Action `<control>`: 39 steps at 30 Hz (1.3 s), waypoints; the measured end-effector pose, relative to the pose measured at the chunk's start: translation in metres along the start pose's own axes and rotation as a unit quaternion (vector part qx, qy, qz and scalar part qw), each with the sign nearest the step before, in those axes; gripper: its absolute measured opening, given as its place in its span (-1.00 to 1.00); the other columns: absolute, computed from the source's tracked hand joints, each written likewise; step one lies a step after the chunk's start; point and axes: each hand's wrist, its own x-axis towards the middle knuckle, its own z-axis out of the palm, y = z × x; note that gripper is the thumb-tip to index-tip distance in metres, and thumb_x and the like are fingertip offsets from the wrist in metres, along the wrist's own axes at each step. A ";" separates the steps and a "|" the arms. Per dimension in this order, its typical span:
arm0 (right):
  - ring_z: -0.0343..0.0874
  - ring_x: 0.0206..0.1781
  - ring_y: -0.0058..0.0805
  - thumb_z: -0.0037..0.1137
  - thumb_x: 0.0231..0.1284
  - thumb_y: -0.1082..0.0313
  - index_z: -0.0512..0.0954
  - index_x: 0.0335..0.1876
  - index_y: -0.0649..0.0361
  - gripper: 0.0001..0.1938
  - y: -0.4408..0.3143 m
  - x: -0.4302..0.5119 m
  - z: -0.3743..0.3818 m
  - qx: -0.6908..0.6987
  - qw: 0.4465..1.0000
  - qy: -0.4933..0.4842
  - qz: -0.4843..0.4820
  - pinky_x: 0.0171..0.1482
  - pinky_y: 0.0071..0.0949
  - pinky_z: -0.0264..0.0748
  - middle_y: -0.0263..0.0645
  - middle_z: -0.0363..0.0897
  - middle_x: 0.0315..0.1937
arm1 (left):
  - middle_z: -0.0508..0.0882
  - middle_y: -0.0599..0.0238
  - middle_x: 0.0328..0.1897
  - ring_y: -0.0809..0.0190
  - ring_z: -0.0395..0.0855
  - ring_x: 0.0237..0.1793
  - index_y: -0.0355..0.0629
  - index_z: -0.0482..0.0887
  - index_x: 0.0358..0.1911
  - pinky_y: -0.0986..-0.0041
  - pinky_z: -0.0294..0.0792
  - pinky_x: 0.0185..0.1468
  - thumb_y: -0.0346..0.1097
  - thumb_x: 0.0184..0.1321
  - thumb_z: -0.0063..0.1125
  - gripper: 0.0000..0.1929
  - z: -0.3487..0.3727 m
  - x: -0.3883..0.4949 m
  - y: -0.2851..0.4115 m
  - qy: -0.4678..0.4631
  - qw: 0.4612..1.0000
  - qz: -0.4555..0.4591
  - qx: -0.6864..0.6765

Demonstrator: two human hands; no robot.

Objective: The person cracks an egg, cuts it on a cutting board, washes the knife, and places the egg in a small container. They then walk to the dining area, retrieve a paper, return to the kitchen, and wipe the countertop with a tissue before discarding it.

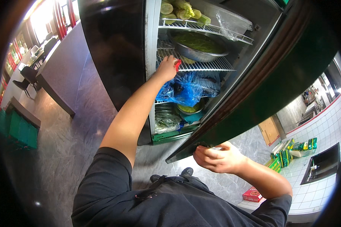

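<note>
An upright fridge stands open before me. My left hand (168,68) is at the front edge of the middle wire shelf (210,67), its fingers closed on a small red and white item (177,65) that I cannot name. Beside it on that shelf sits a metal bowl (200,48) of green vegetables in liquid. Thick green stalks (184,11) lie on the shelf above, blue plastic bags (187,88) just under my left hand. My right hand (216,157) grips the lower edge of the fridge door (244,107), which is swung outward.
At the right, a white tiled counter (309,195) bears a red box (252,194) and green packets (284,151) beside a dark recessed sink or opening (321,164). A grey partition (59,65) and dark chairs (29,75) stand at the left. Another bowl (190,107) is low in the fridge.
</note>
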 end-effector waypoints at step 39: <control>0.41 -0.48 -0.55 -0.12 0.39 0.07 0.53 -0.39 0.22 -0.63 -0.241 -0.320 0.063 0.636 -0.315 0.101 0.697 -0.41 -0.48 0.35 -0.37 0.47 -0.54 | 0.46 -0.02 0.24 -0.12 0.45 0.22 -0.22 0.50 0.15 0.21 0.43 0.13 -0.32 0.18 0.13 -0.57 0.229 -0.207 0.372 -0.336 0.852 0.325 -0.236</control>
